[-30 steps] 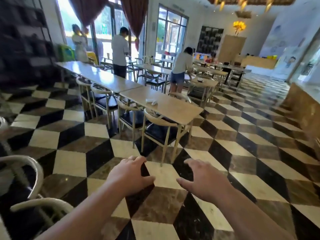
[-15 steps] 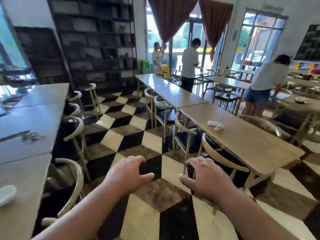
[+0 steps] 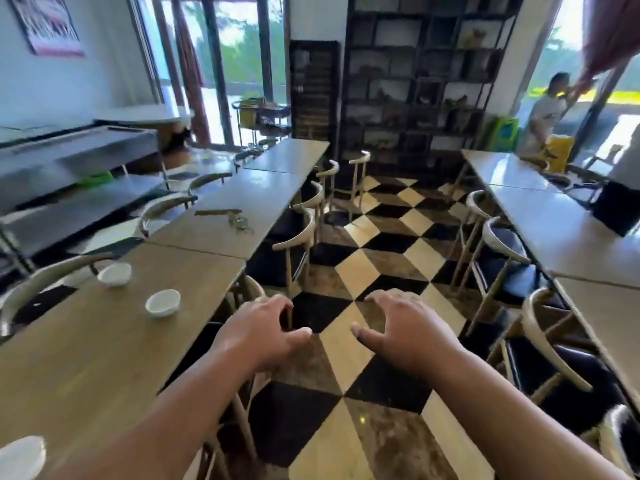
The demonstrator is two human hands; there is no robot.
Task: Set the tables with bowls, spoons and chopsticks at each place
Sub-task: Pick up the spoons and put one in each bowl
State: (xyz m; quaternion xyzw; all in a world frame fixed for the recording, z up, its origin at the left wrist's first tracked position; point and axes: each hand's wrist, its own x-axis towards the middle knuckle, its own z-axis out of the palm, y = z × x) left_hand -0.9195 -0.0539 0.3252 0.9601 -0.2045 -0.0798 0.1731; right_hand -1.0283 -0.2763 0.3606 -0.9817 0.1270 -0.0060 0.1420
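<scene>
My left hand (image 3: 263, 329) and my right hand (image 3: 403, 325) are held out over the chequered aisle, both empty with fingers spread. To the left runs a row of wooden tables (image 3: 104, 341). Two small white bowls (image 3: 162, 302) (image 3: 115, 274) stand on the nearest one. Part of another white dish (image 3: 20, 457) shows at the bottom left corner. On the table beyond it lie a bundle of chopsticks (image 3: 217, 212) and some spoons (image 3: 240, 223), blurred.
Wooden chairs with black seats (image 3: 298, 233) line the aisle on both sides. A second table row (image 3: 568, 233) runs along the right. A dark shelf unit (image 3: 415, 81) stands at the far end. A person (image 3: 545, 112) stands by the right window.
The view has swung left, from the right table row to the left row with the bowls. Both hands stay empty and spread in front of me.
</scene>
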